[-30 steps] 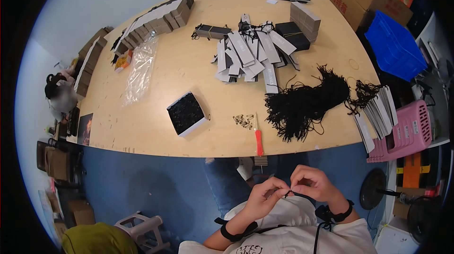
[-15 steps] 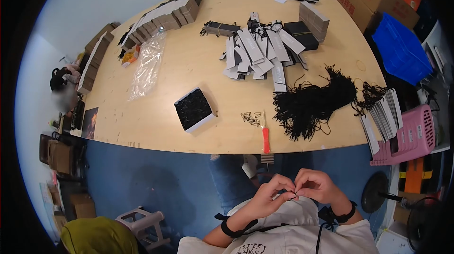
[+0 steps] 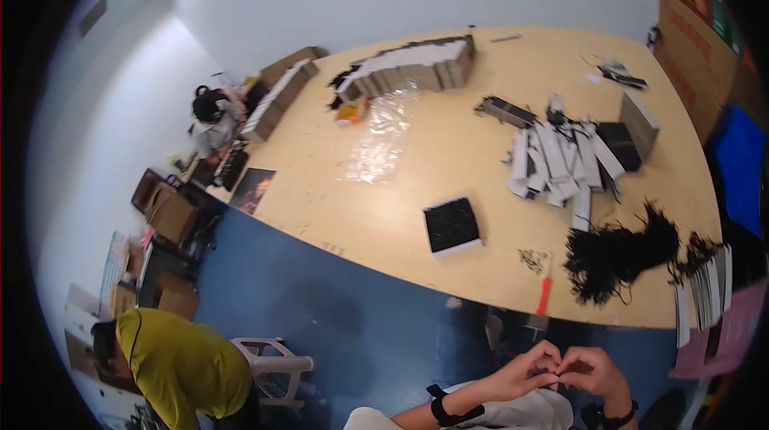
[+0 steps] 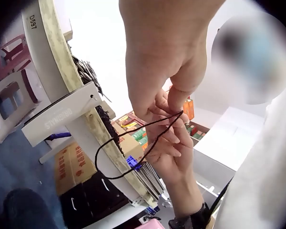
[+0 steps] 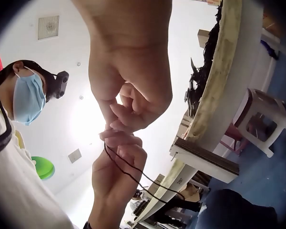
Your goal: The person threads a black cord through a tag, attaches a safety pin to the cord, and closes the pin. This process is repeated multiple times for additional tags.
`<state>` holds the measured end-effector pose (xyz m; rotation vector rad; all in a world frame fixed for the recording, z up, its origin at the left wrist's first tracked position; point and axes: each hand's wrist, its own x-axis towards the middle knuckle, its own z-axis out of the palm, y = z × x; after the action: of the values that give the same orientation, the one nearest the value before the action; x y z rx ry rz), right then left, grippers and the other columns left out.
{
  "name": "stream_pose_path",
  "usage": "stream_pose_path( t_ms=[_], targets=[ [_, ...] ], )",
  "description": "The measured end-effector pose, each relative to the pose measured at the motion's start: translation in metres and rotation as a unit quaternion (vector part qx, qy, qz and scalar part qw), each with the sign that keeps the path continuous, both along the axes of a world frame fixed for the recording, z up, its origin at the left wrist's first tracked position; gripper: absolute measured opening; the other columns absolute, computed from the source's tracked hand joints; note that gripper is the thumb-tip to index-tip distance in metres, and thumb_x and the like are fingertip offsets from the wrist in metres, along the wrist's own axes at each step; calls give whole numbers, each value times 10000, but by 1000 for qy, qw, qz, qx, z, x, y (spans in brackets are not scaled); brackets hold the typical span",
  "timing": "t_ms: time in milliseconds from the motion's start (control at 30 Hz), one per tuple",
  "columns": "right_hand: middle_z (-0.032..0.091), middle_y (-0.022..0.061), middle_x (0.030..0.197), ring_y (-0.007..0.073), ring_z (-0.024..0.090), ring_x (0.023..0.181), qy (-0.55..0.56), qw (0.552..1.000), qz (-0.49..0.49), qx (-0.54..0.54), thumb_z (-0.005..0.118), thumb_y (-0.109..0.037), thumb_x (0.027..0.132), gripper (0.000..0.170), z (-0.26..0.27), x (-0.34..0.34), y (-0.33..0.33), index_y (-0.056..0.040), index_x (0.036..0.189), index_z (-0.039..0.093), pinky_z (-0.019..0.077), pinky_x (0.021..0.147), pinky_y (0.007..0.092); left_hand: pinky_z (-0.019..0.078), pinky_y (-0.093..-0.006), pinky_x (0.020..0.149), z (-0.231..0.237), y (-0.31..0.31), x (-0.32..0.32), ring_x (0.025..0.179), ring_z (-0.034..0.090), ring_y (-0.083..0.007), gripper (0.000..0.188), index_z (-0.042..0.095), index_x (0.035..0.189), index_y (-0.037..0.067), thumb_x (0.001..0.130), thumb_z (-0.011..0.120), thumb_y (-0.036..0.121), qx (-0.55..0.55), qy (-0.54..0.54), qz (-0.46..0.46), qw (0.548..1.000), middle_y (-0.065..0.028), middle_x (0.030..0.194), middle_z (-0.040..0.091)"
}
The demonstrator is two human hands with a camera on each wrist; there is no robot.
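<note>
Fingertips of 2 bare hands meet at the lower right of the head view, near the bottom edge, where the left hand [image 3: 525,374] and the right hand [image 3: 597,372] both pinch a thin black cord [image 4: 117,178] between thumb and fingers. Its loop hangs away from the fingertips, across the middle of the left wrist view and below center in the right wrist view; overlapping fingers hide exactly how the cord lies inside the pinch. Left of center in the left wrist view, a white tag [image 4: 62,114] with a punched hole and printed lettering overlaps the table edge. At the right of the head view, a tangled bundle of black cords [image 3: 621,258] lies on the wooden table [image 3: 376,214], just below a heap of white tags [image 3: 553,162]. Left of that bundle are a red-handled tool [image 3: 545,295] and a scatter of small dark pieces [image 3: 532,260], with a white box [image 3: 459,249] of black contents near the center. A clear plastic bag [image 3: 380,138] lies above and left of the box. At the lower left, a person in a yellow-green shirt [image 3: 188,366] bends beside a pale stool [image 3: 280,366].
</note>
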<state>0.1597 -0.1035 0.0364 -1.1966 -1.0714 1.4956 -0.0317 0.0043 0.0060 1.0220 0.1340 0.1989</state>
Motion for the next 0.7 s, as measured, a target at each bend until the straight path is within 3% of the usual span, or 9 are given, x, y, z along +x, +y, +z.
stream_pose_path(
  t_ms=[267,333,367,433,533,600,700],
  targets=[
    [637,44,867,76,608,750,26,997,71,-6,677,-6,870,108,3,5,14,4,962,622,483,634,205,458,-269,843,3,3,-4,908,565,-108,189,403,1137,43,988,517,66,-29,-9,-12,999,-52,1005,548],
    [597,77,872,97,586,613,40,999,32,5,665,8,863,117,0,0,14,12,935,573,453,504,214,453,-269,845,5,3,-5,901,560,-106,179,412,1128,44,987,519,66,-34,-10,1,999,-46,998,544],
    [597,77,872,97,586,613,39,999,37,6,665,8,863,117,-2,-3,13,12,935,573,453,504,214,456,-262,831,7,3,-5,876,559,-101,176,420,1123,43,984,525,65,-45,-16,7,999,-40,982,540],
    [587,81,890,97,575,605,26,999,-44,17,635,22,866,128,-5,-8,12,9,924,522,456,505,213,460,-255,816,8,4,-7,851,558,-95,173,429,1118,41,981,532,65,-55,-23,14,998,-34,965,537],
    [583,72,857,88,571,616,-20,996,-78,33,613,27,865,130,-5,-14,15,0,912,495,453,502,208,470,-230,755,15,6,-13,792,561,-77,227,425,1158,36,976,552,88,-9,32,56,998,-28,942,567],
    [579,64,835,84,569,623,-44,993,-108,25,617,22,863,130,-10,-15,14,-5,909,499,453,509,205,472,-206,699,23,8,-18,740,557,-62,225,506,1139,5,968,583,129,88,140,120,979,-21,893,604],
    [569,46,794,73,555,626,-87,983,-162,18,633,7,853,126,-25,-17,15,-12,894,516,445,527,200,466,-185,684,26,17,-22,733,554,-54,190,609,1053,-7,957,609,156,159,230,53,959,-12,858,628]
  ],
)
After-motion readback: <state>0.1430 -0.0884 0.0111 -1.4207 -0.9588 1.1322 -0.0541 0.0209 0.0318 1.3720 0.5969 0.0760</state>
